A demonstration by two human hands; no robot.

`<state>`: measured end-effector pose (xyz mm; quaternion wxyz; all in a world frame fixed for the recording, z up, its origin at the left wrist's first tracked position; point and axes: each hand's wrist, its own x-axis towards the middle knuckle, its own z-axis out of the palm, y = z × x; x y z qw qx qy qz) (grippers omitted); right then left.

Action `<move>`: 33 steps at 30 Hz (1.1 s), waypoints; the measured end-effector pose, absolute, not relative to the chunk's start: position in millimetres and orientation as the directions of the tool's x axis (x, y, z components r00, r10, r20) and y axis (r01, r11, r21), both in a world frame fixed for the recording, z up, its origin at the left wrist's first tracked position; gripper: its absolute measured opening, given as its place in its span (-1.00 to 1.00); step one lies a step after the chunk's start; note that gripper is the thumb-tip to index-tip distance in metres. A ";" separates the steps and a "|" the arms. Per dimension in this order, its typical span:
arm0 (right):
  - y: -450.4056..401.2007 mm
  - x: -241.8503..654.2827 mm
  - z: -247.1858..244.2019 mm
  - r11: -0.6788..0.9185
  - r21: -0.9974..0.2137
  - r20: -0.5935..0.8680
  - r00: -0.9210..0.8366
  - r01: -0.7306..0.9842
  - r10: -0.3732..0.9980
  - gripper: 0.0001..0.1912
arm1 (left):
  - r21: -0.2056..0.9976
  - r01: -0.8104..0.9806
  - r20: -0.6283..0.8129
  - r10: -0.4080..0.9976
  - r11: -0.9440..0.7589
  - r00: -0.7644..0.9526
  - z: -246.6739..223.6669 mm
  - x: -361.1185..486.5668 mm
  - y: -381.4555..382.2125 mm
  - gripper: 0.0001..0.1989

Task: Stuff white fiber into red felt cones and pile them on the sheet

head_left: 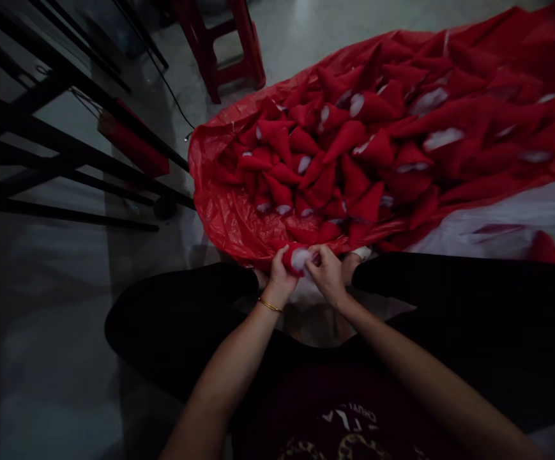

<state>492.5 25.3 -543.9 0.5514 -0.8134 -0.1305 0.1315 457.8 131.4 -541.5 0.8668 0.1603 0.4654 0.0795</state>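
A small red fabric cone (288,258) with white stuffing (301,259) showing at its open end is between my two hands. My left hand (281,271) is closed round the red fabric from the left side. On the right, the fingers of my right hand (325,268) are pinched together at the white stuffing, touching it at the cone's opening. Just beyond my hands lies a heap of similar red stuffed cones (325,169), several with white filling at their ends. The heap rests on a red plastic sheet or bag (220,211).
A red plastic stool (236,70) stands on the concrete floor beyond the sheet. Black metal bars (85,153) of a frame fill the left side, with a red box-like object (133,140) among them. White plastic (511,220) lies at the right, by my leg (473,306).
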 end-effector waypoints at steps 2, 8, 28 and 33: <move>23.7 497.2 -540.3 -0.360 -0.929 -0.037 0.945 0.086 0.324 -0.92 | 0.356 0.001 -0.775 0.294 0.935 0.559 -541.0 458.7 131.0 -0.83; 17.8 490.8 -542.7 -0.369 -0.907 -0.033 0.837 0.205 0.546 -0.70 | 0.356 -0.002 -0.780 0.299 0.934 0.549 -542.0 459.3 130.6 -0.82; 12.7 507.0 -544.5 -0.316 -0.734 -0.026 0.439 0.602 0.898 -0.53 | 0.375 0.129 -0.773 0.233 0.918 0.590 -536.1 457.4 142.5 -0.59; 7.4 509.0 -544.1 -0.345 -0.727 -0.043 0.462 0.594 0.886 -0.59 | 0.403 0.111 -0.841 0.320 0.908 0.436 -545.1 463.2 152.7 -0.87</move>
